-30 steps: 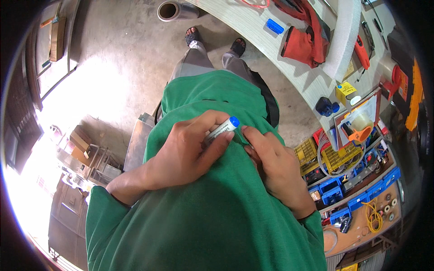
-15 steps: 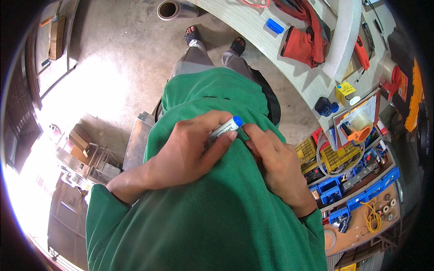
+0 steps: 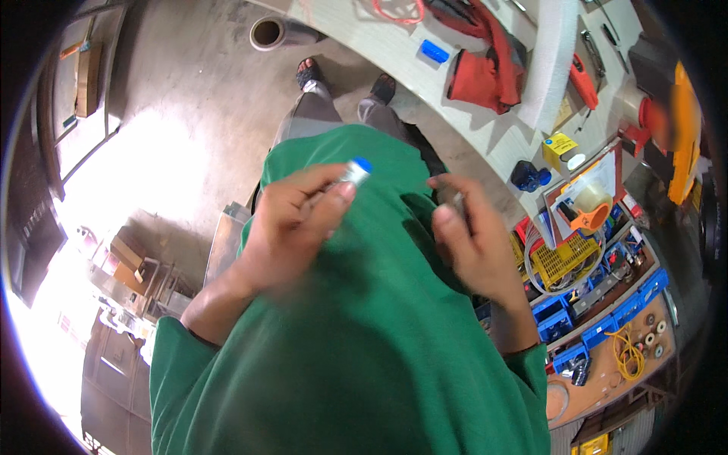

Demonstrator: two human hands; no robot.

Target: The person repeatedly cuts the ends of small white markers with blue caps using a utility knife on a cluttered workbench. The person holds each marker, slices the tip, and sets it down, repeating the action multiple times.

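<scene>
My left hand (image 3: 292,216) is closed around a white marker (image 3: 353,175) with a blue end, held in front of the green shirt (image 3: 364,303). The marker's blue end points up and to the right, past the thumb. Apart from it, my right hand (image 3: 485,243) is raised at the right side of the shirt and smeared by motion. Its fingers are bent toward the thumb, and a small greyish thing shows between them, too blurred to name. A blue cap-like piece (image 3: 434,51) lies on the white table (image 3: 402,57).
On the table lie red-and-grey gloves (image 3: 485,80), a red cutter (image 3: 582,82), a yellow box (image 3: 561,150) and a dark blue bottle (image 3: 529,176). An orange tape dispenser (image 3: 591,218) stands near yellow baskets (image 3: 565,258) and blue bins (image 3: 553,317). A roll (image 3: 277,33) rests on the floor.
My hands have moved apart: the left up and leftward with the marker, the right away to the right. The whole view has shifted slightly.
</scene>
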